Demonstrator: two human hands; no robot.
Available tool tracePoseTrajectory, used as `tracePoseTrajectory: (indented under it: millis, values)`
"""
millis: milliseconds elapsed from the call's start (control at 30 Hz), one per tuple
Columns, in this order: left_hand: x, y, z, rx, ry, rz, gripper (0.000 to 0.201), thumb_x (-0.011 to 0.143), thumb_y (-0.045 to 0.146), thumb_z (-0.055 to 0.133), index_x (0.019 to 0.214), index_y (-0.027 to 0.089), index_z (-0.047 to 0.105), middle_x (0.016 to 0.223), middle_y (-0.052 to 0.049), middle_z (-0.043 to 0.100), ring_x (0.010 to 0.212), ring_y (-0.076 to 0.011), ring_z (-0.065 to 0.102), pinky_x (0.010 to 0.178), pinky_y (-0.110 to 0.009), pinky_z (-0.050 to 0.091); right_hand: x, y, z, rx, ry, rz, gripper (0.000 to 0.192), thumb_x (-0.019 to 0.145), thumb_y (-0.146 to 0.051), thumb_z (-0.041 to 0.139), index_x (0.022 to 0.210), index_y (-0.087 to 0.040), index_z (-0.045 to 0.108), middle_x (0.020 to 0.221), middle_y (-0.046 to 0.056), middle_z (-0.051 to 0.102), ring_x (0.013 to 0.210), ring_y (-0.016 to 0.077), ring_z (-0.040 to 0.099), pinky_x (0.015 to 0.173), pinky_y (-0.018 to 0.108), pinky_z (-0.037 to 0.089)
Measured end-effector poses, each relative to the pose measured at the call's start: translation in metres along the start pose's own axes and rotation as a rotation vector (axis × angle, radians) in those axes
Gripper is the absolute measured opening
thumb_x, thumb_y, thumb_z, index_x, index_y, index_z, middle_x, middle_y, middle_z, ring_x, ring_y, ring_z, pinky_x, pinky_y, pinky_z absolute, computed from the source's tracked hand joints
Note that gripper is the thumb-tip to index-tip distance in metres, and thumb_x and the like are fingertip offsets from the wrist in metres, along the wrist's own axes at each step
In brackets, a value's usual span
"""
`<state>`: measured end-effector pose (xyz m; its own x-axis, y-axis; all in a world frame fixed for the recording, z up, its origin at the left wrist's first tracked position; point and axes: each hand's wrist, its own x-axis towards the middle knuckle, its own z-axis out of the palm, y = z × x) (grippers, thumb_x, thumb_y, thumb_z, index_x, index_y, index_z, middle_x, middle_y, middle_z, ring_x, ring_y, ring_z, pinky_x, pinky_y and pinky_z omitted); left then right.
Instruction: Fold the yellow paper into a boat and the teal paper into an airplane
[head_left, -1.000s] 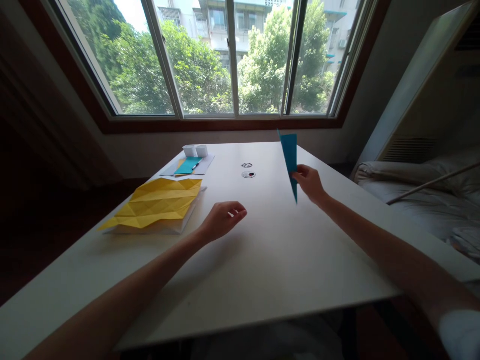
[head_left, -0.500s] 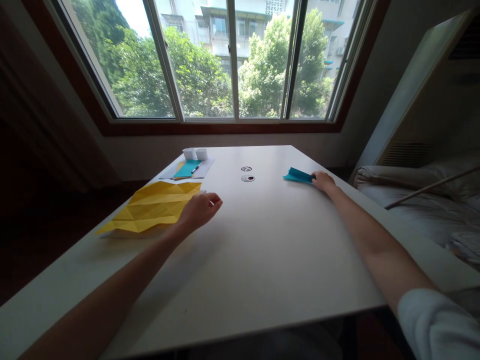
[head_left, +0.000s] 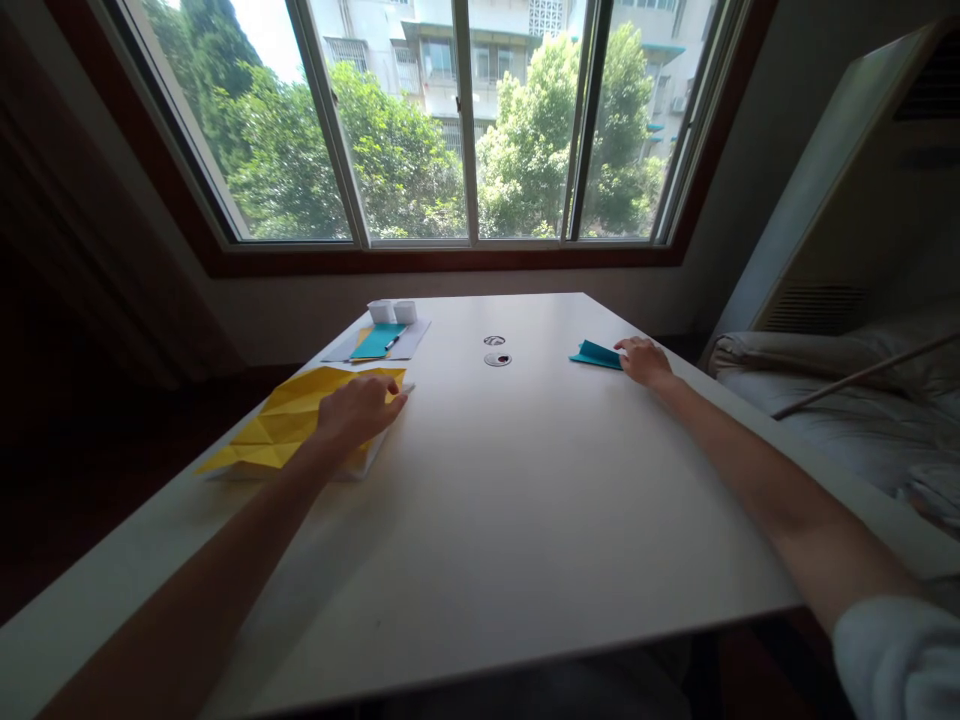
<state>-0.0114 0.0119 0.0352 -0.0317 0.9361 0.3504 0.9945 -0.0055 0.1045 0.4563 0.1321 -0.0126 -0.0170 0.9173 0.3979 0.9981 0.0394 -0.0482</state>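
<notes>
A large yellow sheet of paper (head_left: 289, 412), with its yellow side creased all over, lies on white paper at the left of the table. Across its right part reaches my left hand (head_left: 356, 408), fingers curled and thumb near the index finger at the sheet's right edge. The hand hides that part of the sheet. A folded teal piece of paper (head_left: 597, 354) rests far right on the table. My right hand (head_left: 643, 360) is at its near right end, with the index finger stretched out and lifted off the paper.
At the back left, two small white boxes (head_left: 393, 311) stand behind a teal sheet (head_left: 378, 340) with a pen (head_left: 394, 338) on it. Round metal grommets (head_left: 497, 359) are set in the white table (head_left: 525, 500). A sofa (head_left: 817, 390) stands on the right, below the window.
My left hand has moved left, from the bare table onto the yellow paper. My right hand's fingers have loosened from the teal paper, which now lies lower.
</notes>
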Motion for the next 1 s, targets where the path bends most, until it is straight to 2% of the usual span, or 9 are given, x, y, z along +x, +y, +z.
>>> tracePoseTrajectory:
  millis: [100,200,333,433,500,700,800,867,1000]
  values:
    - [0.002,-0.013,-0.001,0.068,-0.055,-0.081,0.05,0.064,0.062,0.054,0.09,0.021,0.062,0.099,-0.014,0.062,0.087,-0.0339,0.057,0.063,-0.033,0.04,-0.017,-0.029,-0.013,0.017,0.042,-0.1,0.031,0.084,-0.024,0.041,0.109,-0.018,0.057,0.113,0.011,0.056,0.103,0.0266,0.047,0.084,0.037,0.037]
    - [0.003,-0.021,0.001,0.066,-0.163,-0.164,0.054,0.057,0.065,0.058,0.083,0.017,0.06,0.088,-0.015,0.063,0.083,-0.0367,0.057,0.065,-0.038,0.04,-0.045,-0.061,-0.025,0.086,0.099,-0.288,0.027,0.084,-0.024,0.041,0.102,-0.016,0.06,0.103,0.011,0.06,0.095,0.0253,0.051,0.082,0.036,0.038]
    - [0.001,-0.021,0.002,0.038,-0.239,-0.175,0.033,0.06,0.047,0.064,0.07,0.016,0.058,0.079,-0.013,0.061,0.082,-0.037,0.057,0.068,-0.044,0.04,-0.089,-0.092,-0.04,0.174,0.095,-0.496,0.021,0.084,-0.023,0.044,0.092,-0.019,0.063,0.098,0.009,0.063,0.091,0.0239,0.053,0.081,0.036,0.039]
    - [-0.003,-0.014,0.002,0.073,-0.268,-0.154,0.019,0.065,0.032,0.06,0.068,0.014,0.059,0.075,-0.013,0.061,0.079,-0.0339,0.058,0.067,-0.042,0.041,-0.11,-0.1,-0.049,0.194,0.102,-0.544,0.021,0.085,-0.023,0.043,0.089,-0.019,0.063,0.094,0.007,0.064,0.088,0.0216,0.055,0.08,0.036,0.04]
    - [-0.006,-0.007,-0.001,0.163,-0.25,-0.115,0.018,0.072,0.028,0.053,0.072,0.012,0.06,0.076,-0.014,0.061,0.076,-0.0322,0.059,0.065,-0.04,0.042,-0.116,-0.098,-0.054,0.208,0.107,-0.546,0.021,0.086,-0.024,0.043,0.089,-0.018,0.063,0.093,0.007,0.064,0.087,0.0207,0.055,0.08,0.035,0.041]
    - [-0.019,0.018,-0.011,0.303,-0.025,0.074,0.033,0.088,0.023,0.026,0.093,0.008,0.055,0.089,-0.017,0.058,0.085,-0.0308,0.056,0.066,-0.038,0.04,-0.114,-0.089,-0.055,0.232,0.14,-0.516,0.019,0.085,-0.024,0.044,0.087,-0.018,0.063,0.092,0.006,0.065,0.086,0.0203,0.057,0.08,0.035,0.043]
    - [-0.026,0.036,-0.006,0.318,0.081,0.332,0.031,0.089,0.024,0.027,0.084,0.011,0.055,0.085,-0.013,0.058,0.081,-0.0259,0.055,0.06,-0.031,0.039,-0.113,-0.088,-0.054,0.245,0.14,-0.504,0.02,0.085,-0.025,0.044,0.087,-0.018,0.063,0.092,0.006,0.065,0.086,0.0204,0.057,0.079,0.035,0.043]
    - [-0.033,0.05,0.001,0.271,0.061,0.451,0.028,0.088,0.023,0.031,0.078,0.013,0.055,0.083,-0.01,0.058,0.078,-0.0225,0.055,0.056,-0.028,0.037,-0.113,-0.088,-0.053,0.253,0.143,-0.497,0.021,0.086,-0.025,0.044,0.088,-0.018,0.063,0.092,0.006,0.065,0.086,0.0204,0.057,0.079,0.035,0.043]
    - [-0.049,0.074,0.014,0.067,-0.103,0.689,0.023,0.085,0.019,0.036,0.074,0.016,0.056,0.085,-0.008,0.059,0.08,-0.0188,0.054,0.058,-0.025,0.039,-0.115,-0.09,-0.054,0.27,0.14,-0.492,0.022,0.086,-0.026,0.043,0.088,-0.017,0.063,0.091,0.007,0.065,0.085,0.0206,0.057,0.079,0.035,0.044]
